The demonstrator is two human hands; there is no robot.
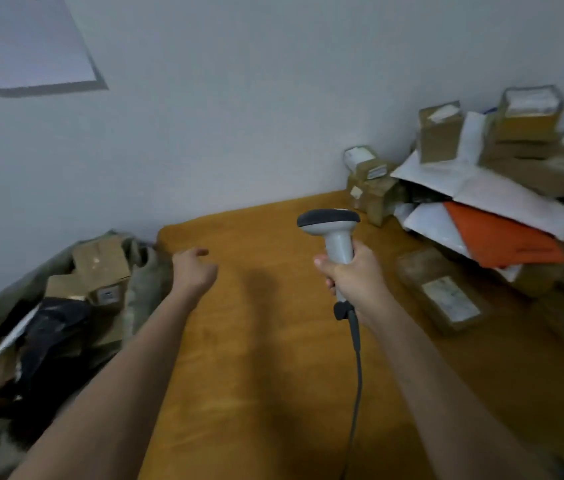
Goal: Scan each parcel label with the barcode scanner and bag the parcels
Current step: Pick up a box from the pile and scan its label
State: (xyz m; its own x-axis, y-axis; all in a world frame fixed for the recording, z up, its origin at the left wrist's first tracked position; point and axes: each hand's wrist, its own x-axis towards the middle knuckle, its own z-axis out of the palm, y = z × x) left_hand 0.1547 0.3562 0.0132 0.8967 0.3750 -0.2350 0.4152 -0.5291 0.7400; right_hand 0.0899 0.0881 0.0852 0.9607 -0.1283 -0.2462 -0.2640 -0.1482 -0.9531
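**Scanner up, parcels stacked on both sides**

Head view, the only one. The right hand [351, 271] has its fingers and thumb wrapped round the grip of the grey barcode scanner [334, 233], held upright above the orange-covered table [266, 358], dark head on top, pointed away toward the wall. Its dark cable [356, 368] drops from the handle base and runs off the bottom edge.

The left hand [194, 270] reaches out over the table's far left corner, fingers loosely extended, holding nothing. It sits just beside the rim of the grey-green bag [149, 278] on the left.

Inside that bag: brown cardboard parcels [100, 268], one showing a small white label, and a black plastic mailer [55, 327] with a white sheet poking out. The lower left of the bag is dark and hard to make out.

On the right, a heap against the wall: stacked cardboard boxes [529, 123] with white labels on top, white mailers [481, 192] and an orange mailer [502, 240] wedged under them. Nearest the scanner hand lies a flat brown parcel [443, 292], white label facing up. Motion blur wipes out every label; no writing is legible. The heap is cut off at the right edge.

Upper left, a white board [27, 43] hangs on the pale wall, partly out of frame.
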